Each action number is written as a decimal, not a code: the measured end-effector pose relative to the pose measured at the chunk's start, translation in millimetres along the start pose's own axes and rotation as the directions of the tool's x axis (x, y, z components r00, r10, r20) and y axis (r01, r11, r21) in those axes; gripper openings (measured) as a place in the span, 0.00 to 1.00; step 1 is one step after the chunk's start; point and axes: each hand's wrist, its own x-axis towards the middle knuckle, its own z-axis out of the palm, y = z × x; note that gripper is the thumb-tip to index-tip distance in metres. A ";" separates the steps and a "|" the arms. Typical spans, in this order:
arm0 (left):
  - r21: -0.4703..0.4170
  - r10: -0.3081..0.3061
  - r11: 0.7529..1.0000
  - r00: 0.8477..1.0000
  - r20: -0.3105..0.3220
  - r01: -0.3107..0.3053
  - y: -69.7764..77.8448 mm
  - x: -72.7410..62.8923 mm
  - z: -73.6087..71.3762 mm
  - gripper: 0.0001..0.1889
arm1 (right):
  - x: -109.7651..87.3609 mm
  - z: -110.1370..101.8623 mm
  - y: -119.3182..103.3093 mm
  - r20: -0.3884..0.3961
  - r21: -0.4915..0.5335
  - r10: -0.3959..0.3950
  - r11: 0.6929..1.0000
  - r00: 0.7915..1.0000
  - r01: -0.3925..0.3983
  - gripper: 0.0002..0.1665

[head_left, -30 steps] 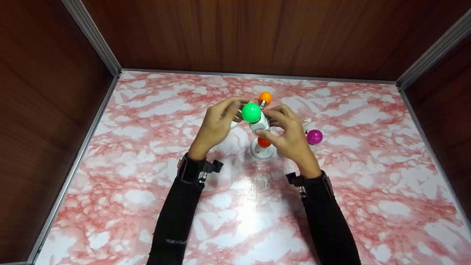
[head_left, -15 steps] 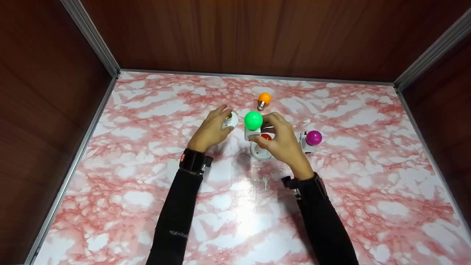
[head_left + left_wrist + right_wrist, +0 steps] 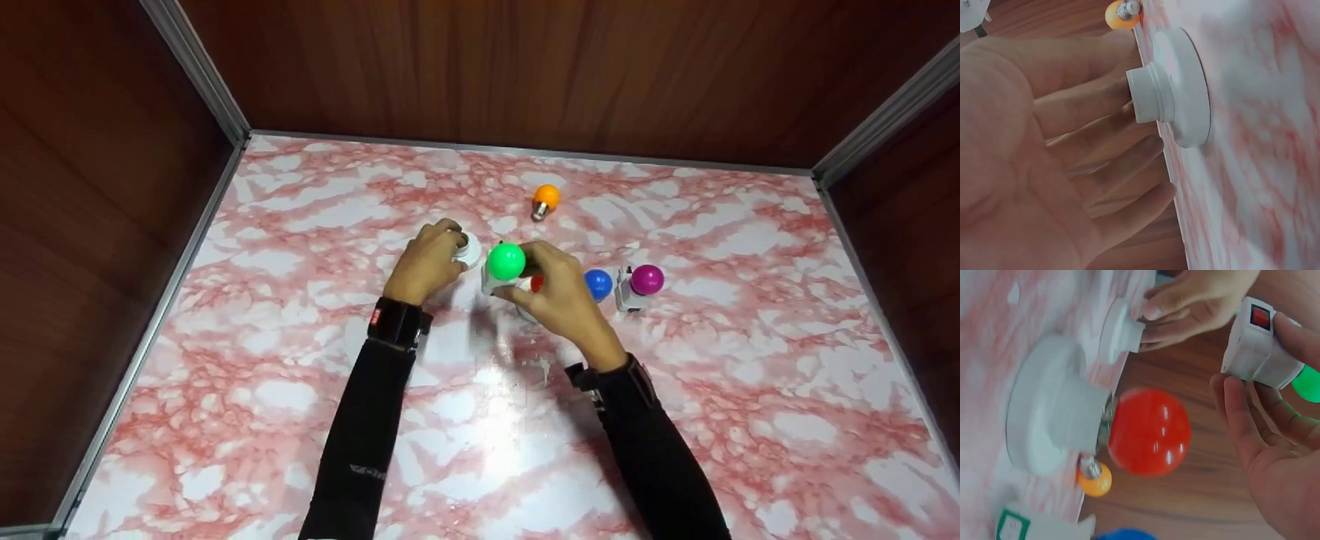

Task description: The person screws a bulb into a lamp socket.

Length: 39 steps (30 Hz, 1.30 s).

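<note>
My right hand (image 3: 559,292) pinches a white plug-in bulb holder (image 3: 1255,349) between thumb and fingers, raised above the table. A red switch (image 3: 1260,317) shows on one side of it, and a green bulb (image 3: 507,262) sits in it. My left hand (image 3: 425,262) reaches to a round white lamp socket (image 3: 1148,93) that stands on the table without a bulb. Its fingers extend beside the socket's neck, tips right at the rim. Partly behind my right hand, a red bulb (image 3: 1151,430) stands in a second round white socket (image 3: 1041,405).
An orange bulb (image 3: 547,196) with a metal cap lies on the table (image 3: 720,360) farther back. To the right are a blue bulb (image 3: 598,284) and a purple bulb (image 3: 647,280) on a white holder (image 3: 627,298). Brown panels (image 3: 525,75) wall the table's back and sides.
My left hand has left the green bulb and moved left to the socket without a bulb. My right hand has carried the holder slightly left and nearer; the blue bulb has come into view.
</note>
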 end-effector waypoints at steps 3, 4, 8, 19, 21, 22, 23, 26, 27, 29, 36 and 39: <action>0.007 -0.025 1.000 0.999 -0.032 0.025 -0.8 -0.3 -1.6 0.16 | -1.0 8.5 -2.5 0.026 0.001 0.008 1.000 1.000 -0.008 0.28; 0.012 -0.035 0.999 0.999 -0.035 0.035 -1.4 -0.2 -1.6 0.16 | -1.4 11.6 -3.1 0.036 0.000 0.014 1.000 0.999 -0.014 0.28; 0.030 -0.061 0.998 0.997 -0.039 0.062 -4.0 0.6 -0.2 0.18 | -2.9 23.6 -3.0 0.069 -0.013 0.053 0.999 0.996 -0.052 0.25; 0.016 -0.055 0.998 0.998 -0.024 0.055 -9.3 0.6 0.6 0.24 | -2.4 48.3 5.7 0.120 -0.108 0.164 0.983 0.979 -0.151 0.23; 0.024 -0.048 0.999 0.999 -0.026 0.048 -10.2 0.6 0.3 0.23 | -2.1 49.9 7.0 0.123 -0.118 0.165 0.982 0.979 -0.150 0.22; 0.022 -0.045 0.999 0.999 -0.028 0.045 -10.7 0.7 0.2 0.23 | -1.9 50.5 7.9 0.125 -0.123 0.164 0.981 0.979 -0.149 0.22; 0.024 -0.042 0.999 0.999 -0.028 0.043 -11.1 0.5 0.0 0.23 | -1.7 50.7 8.5 0.128 -0.125 0.166 0.981 0.978 -0.151 0.22; 0.020 -0.041 0.999 0.999 -0.024 0.041 -12.4 -0.8 -0.3 0.23 | -0.9 50.9 9.6 0.142 -0.137 0.184 0.977 0.973 -0.164 0.22; 0.016 -0.042 0.999 0.999 -0.021 0.043 -12.9 -1.3 -0.3 0.23 | -0.7 51.0 9.9 0.148 -0.143 0.191 0.975 0.970 -0.170 0.22; 0.006 -0.046 0.999 0.999 -0.016 0.046 -13.8 -2.4 -0.4 0.23 | -0.7 51.1 9.9 0.160 -0.155 0.207 0.971 0.965 -0.183 0.23; -0.039 -0.063 0.997 0.998 -0.003 0.063 -15.0 -5.4 0.2 0.24 | -2.0 51.9 8.3 0.183 -0.187 0.229 0.963 0.956 -0.195 0.27; -0.055 -0.069 0.996 0.998 0.003 0.069 -15.5 -7.0 1.2 0.25 | -2.0 49.1 5.6 0.203 -0.180 0.230 0.964 0.952 -0.195 0.29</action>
